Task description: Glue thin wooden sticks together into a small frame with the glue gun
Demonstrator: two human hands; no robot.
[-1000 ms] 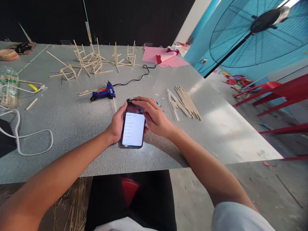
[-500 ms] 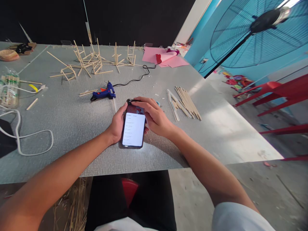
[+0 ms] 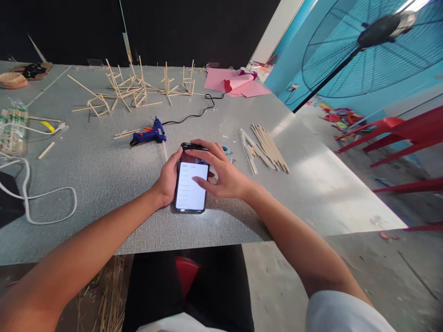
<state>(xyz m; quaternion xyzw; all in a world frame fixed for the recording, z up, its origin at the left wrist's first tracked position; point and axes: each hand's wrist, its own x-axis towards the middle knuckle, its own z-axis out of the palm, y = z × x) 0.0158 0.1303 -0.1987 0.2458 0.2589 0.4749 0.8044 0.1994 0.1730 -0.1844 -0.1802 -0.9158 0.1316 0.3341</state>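
Note:
A smartphone point(image 3: 187, 193) with a lit white screen, showing lines of small text under a dark top band, is tilted up above the table's near side. My left hand point(image 3: 168, 180) grips its left edge, the thumb along the side. Over the upper right of the phone is my right hand point(image 3: 224, 173), fingers stretched across the top and thumb apart from them over the screen. Its fingers partly cover the phone's top. Light blue loop handles point(image 3: 226, 151), perhaps of scissors, peek out behind my right hand. A blue glue gun point(image 3: 150, 133) lies beyond my left hand.
Joined stick frames point(image 3: 133, 87) stand at the table's back, near pink sheets point(image 3: 221, 79). Loose sticks point(image 3: 272, 147) lie on the right. A white cable point(image 3: 51, 221) and bagged sticks point(image 3: 14, 127) are left. A large fan point(image 3: 377, 37) and red chairs point(image 3: 408, 133) stand beyond the table's right edge.
My right thumb has come round over the screen, and my right fingers have spread and shifted. The screen's text has moved slightly. More of the light blue handles shows. My left hand stays put.

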